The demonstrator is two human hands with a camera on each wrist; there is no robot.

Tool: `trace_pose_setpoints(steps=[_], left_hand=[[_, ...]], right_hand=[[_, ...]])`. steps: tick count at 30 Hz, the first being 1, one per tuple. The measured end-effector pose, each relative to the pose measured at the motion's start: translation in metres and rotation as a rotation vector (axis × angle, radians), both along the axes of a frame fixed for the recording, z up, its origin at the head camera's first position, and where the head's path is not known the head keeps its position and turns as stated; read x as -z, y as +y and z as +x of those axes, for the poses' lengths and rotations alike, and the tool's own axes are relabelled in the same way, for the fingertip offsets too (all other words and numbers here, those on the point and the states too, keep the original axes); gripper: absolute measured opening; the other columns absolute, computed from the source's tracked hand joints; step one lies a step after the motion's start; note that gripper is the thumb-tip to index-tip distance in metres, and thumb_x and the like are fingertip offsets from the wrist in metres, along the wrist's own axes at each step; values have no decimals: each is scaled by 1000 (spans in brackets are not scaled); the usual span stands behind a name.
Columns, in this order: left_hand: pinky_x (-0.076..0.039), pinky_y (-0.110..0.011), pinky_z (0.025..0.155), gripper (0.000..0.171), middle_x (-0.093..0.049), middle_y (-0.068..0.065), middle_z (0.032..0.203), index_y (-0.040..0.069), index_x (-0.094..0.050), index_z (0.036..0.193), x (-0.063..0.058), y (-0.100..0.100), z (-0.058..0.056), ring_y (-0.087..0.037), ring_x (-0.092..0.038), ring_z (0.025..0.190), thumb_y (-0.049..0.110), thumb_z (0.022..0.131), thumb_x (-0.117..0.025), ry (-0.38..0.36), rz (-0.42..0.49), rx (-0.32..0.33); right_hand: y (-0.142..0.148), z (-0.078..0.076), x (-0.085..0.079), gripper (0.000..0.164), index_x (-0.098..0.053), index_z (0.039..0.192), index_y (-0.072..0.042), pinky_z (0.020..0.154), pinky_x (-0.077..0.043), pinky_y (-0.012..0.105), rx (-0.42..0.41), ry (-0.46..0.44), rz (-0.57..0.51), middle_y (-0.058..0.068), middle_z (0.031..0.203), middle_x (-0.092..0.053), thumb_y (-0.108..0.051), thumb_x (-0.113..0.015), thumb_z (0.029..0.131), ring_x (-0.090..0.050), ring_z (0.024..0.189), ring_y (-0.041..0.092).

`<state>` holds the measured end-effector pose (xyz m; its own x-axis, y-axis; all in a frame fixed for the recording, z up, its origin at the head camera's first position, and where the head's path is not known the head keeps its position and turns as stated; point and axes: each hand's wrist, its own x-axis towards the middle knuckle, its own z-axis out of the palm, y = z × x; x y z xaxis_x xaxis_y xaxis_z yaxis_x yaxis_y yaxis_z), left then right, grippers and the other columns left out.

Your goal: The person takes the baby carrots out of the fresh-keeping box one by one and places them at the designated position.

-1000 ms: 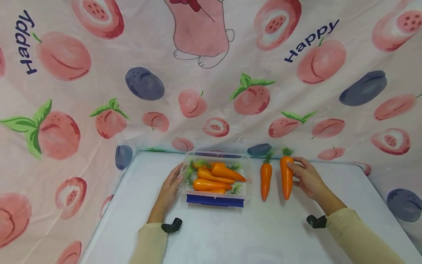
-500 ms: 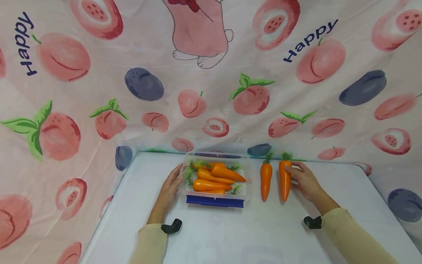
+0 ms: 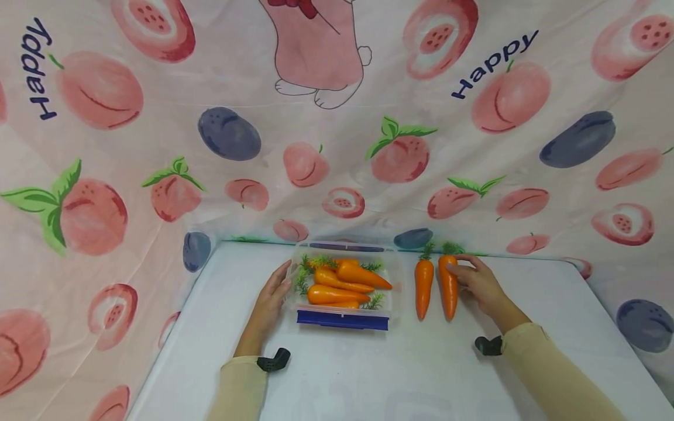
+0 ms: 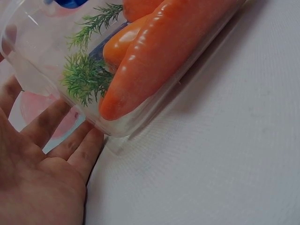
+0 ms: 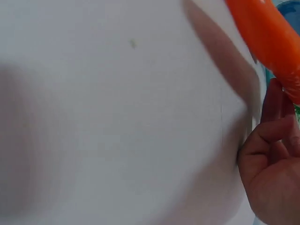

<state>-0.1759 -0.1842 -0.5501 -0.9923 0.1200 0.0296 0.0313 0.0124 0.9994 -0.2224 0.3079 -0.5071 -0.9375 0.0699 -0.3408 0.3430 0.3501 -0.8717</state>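
A clear plastic box with blue clips holds several orange carrots with green leafy tops. Against its left wall rest the extended fingers of my left hand; the left wrist view shows the palm and fingers of this left hand beside the box corner. To the right of the box, my right hand pinches a carrot near its leafy end, tip toward me. In the right wrist view this carrot is partly cut off by the frame. Another carrot lies just left of it.
The white table bears the box and carrots. A fruit-print cloth hangs behind and at the sides, meeting the table's back edge. A blue clip flap sticks out from the box's front.
My right hand has moved left with its carrot, bringing it close beside the other loose carrot. The left hand and the box have stayed put.
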Motion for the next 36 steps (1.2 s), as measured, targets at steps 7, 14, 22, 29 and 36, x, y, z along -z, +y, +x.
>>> trace_pose_setpoints(steps=[7,14,22,29,36], left_hand=[[-15,-64,125,50,-26,-6,170,28,-36,159,1,0,-2,-32,-18,158,26,110,-45,11,14,2],[-17,-63,125,49,-29,-2,169,32,-38,157,-3,1,0,-29,-21,158,27,109,-46,-11,7,-15],[-16,-62,125,51,-27,-4,169,31,-37,158,-1,0,0,-30,-19,158,32,109,-47,-5,15,3],[-15,-64,124,49,-27,-4,169,30,-37,158,-1,0,-1,-31,-17,159,28,110,-44,-11,-13,-3],[-16,-64,124,49,-27,-4,169,31,-37,158,-1,0,-1,-31,-17,159,28,110,-44,-7,-14,2]], right_hand=[[-4,-3,6,77,-34,154,-12,91,-47,31,10,-65,21,19,149,-47,-53,-64,96,-57,108,24],[-5,-4,10,73,-36,153,-11,108,-42,43,6,-56,37,21,151,-44,-51,-63,98,-54,119,32],[-2,-8,19,77,-37,154,-13,123,-29,56,60,-82,14,20,159,-37,-52,-66,95,-46,132,38],[-1,-10,21,81,-40,154,-15,121,-33,55,54,-81,42,19,158,-39,-57,-69,91,-47,129,36],[-2,-10,20,82,-41,154,-13,119,-36,54,33,-71,81,21,157,-41,-57,-69,91,-47,129,37]])
